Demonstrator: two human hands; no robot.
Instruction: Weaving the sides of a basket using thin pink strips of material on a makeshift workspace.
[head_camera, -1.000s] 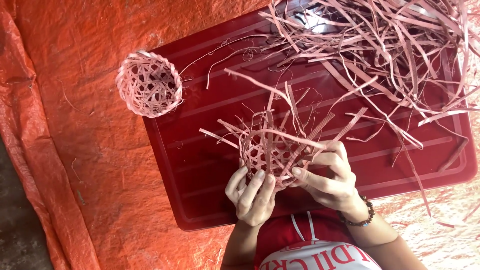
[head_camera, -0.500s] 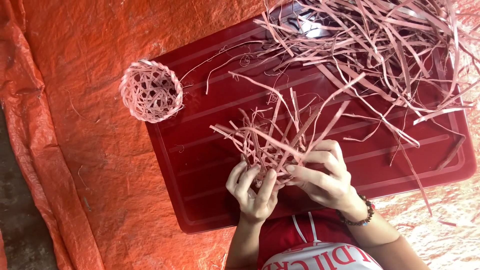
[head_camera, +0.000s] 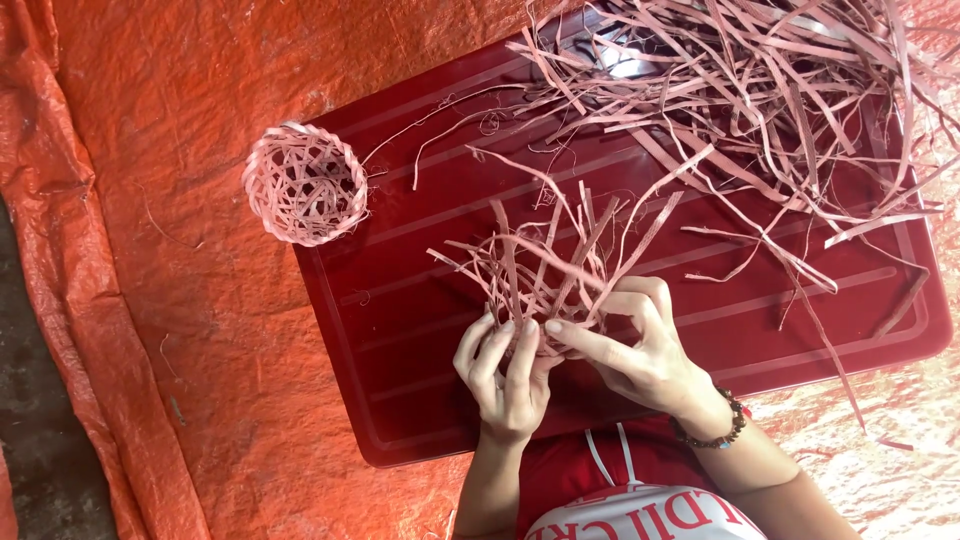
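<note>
Pink strips are being held up in a small half-woven basket (head_camera: 545, 275) over the dark red tray (head_camera: 420, 330), near the tray's front edge. The bottom of this little basket is being gripped by both hands, and its loose ends are sticking up and fanning out toward the middle of the tray.

The left hand (head_camera: 505, 375) is being kept at the front edge of the tray, with its fingers (head_camera: 490, 350) curled up and pressed against the woven bottom. The right hand (head_camera: 640, 350) is being held just beside it, a bit more toward the tray's right side. Its pointing finger is being stretched out flat under the weaving, and the other fingers are being bent over the top, so the strips are being pinched between them. It looks like one strip is being pressed by the thumb, but that part is being hidden by the fingers.

A finished round basket (head_camera: 305, 185) is being left at the tray's far left corner, half on the tray and half on the orange sheet (head_camera: 150, 150). A big messy pile of loose strips (head_camera: 760, 90) is being kept across the far right part of the tray. A dark bead bracelet (head_camera: 712, 432) is being worn on the right wrist, just off the tray's front edge.
</note>
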